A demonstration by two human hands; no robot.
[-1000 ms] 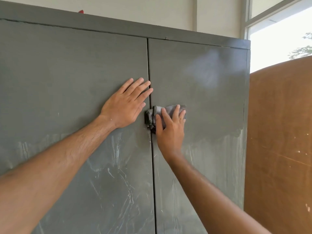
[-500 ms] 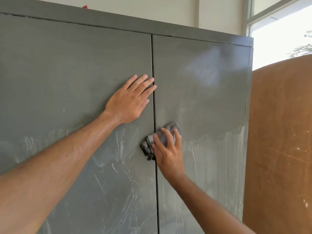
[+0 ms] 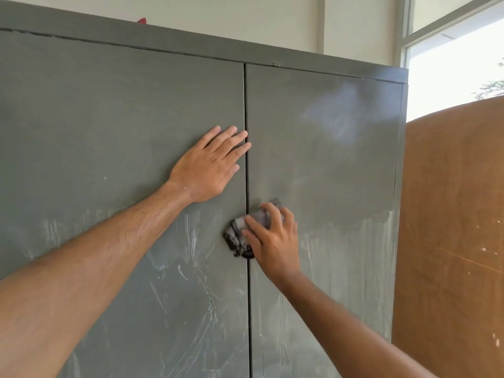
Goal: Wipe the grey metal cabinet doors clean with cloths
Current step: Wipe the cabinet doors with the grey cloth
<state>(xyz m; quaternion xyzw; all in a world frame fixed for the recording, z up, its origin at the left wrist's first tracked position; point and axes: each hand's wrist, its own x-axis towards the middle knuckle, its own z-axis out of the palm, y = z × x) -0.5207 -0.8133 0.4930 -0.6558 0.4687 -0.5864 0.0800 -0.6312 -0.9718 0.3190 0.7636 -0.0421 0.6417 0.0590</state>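
A tall grey metal cabinet fills the view, with a left door (image 3: pixel 109 132) and a right door (image 3: pixel 327 165) meeting at a dark centre seam. My left hand (image 3: pixel 210 165) lies flat and open on the left door, fingertips at the seam. My right hand (image 3: pixel 272 238) presses a small dirty grey cloth (image 3: pixel 259 216) against the right door beside the seam, over a dark latch (image 3: pixel 237 245) that is partly hidden. The upper halves of the doors look dull and even; the lower halves carry pale streaks and smears.
A brown wooden board (image 3: pixel 452 241) stands right beside the cabinet. Above it is a bright window (image 3: pixel 458 64). A pale wall (image 3: pixel 245 20) rises behind the cabinet top, where a small red object (image 3: pixel 142 21) peeks out.
My right hand has slid the cloth down from above the latch to the latch level, then stayed about there. My left hand has stayed flat on the left door.
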